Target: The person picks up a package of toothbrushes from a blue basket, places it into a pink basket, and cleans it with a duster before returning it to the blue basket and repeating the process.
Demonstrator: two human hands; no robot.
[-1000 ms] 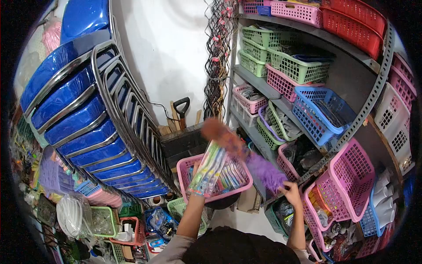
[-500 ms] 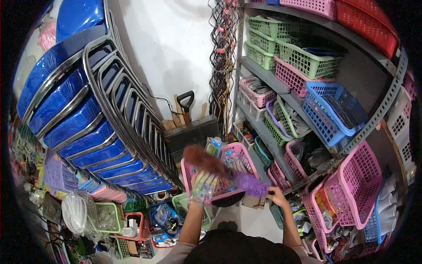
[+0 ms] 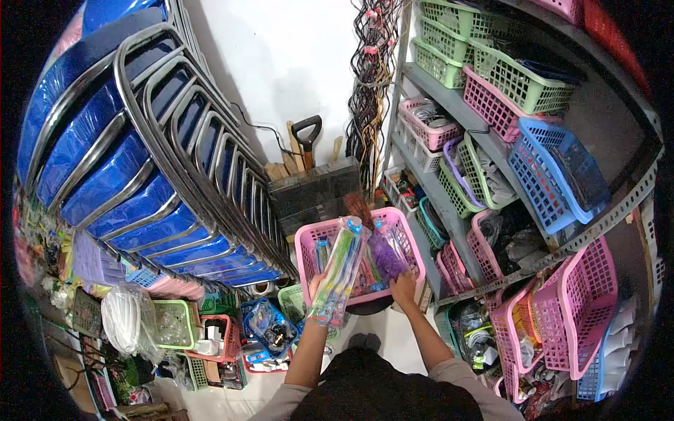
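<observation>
My left hand (image 3: 317, 286) is closed around a long clear plastic pack (image 3: 337, 270) with yellow-green contents and a blue cap at its upper end. It slants over the left part of a pink basket (image 3: 418, 245). In my right hand (image 3: 403, 289) is the near end of a fluffy strand (image 3: 386, 257), purple close to me and brown at the far end. The strand lies across the basket's right side, its brown end reaching past the far rim. Several more clear packs with blue caps are inside the basket, partly covered by what I hold.
Stacked blue chairs (image 3: 119, 168) rise at the left. A metal shelf (image 3: 449, 88) with green, pink and blue baskets stands at the right. Behind the pink basket is a dark box (image 3: 309, 193) near a black-handled tool (image 3: 306, 133). Baskets of goods crowd the floor on both sides.
The fluffy strand has swung from lying sideways above the basket to pointing away from me over its right side. My right hand has moved left, nearer the basket; the camera view has shifted.
</observation>
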